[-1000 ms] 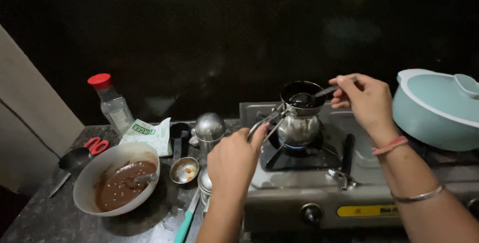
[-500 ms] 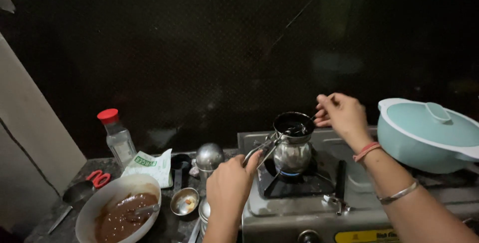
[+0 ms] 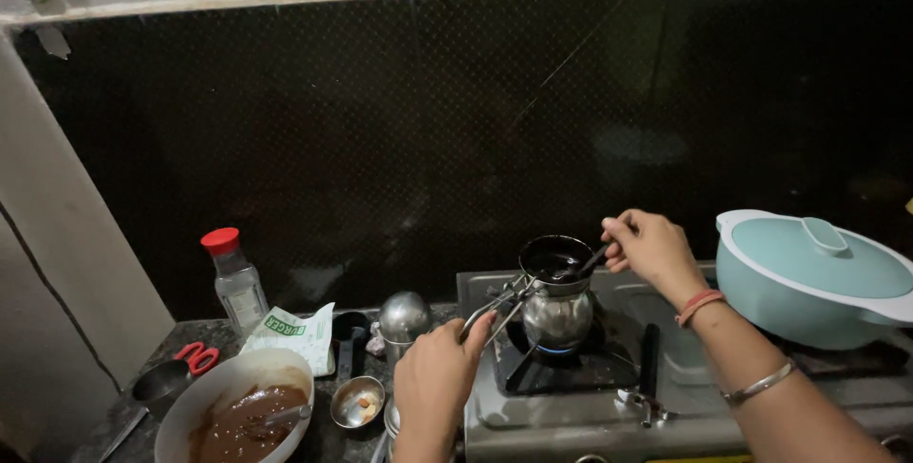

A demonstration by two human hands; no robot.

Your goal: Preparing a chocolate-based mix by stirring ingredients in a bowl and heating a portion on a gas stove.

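A small steel pot (image 3: 558,309) sits on the left burner of a gas stove (image 3: 571,387). My left hand (image 3: 439,373) grips metal tongs (image 3: 496,306) that clamp the pot's rim. My right hand (image 3: 647,249) holds a spoon (image 3: 582,266) whose bowl dips into the pot's dark contents. A faint blue flame shows under the pot.
A pale blue lidded casserole (image 3: 818,278) stands on the right burner. Left of the stove are a white bowl of brown batter (image 3: 238,415), a small steel cup (image 3: 358,401), a steel shaker (image 3: 404,318), a red-capped bottle (image 3: 235,280), a packet (image 3: 295,333) and red-handled scissors (image 3: 198,358).
The view has tilted upward, so everything sits lower in frame. Both hands keep their grips, and my right hand has shifted slightly left with the spoon in the pot.
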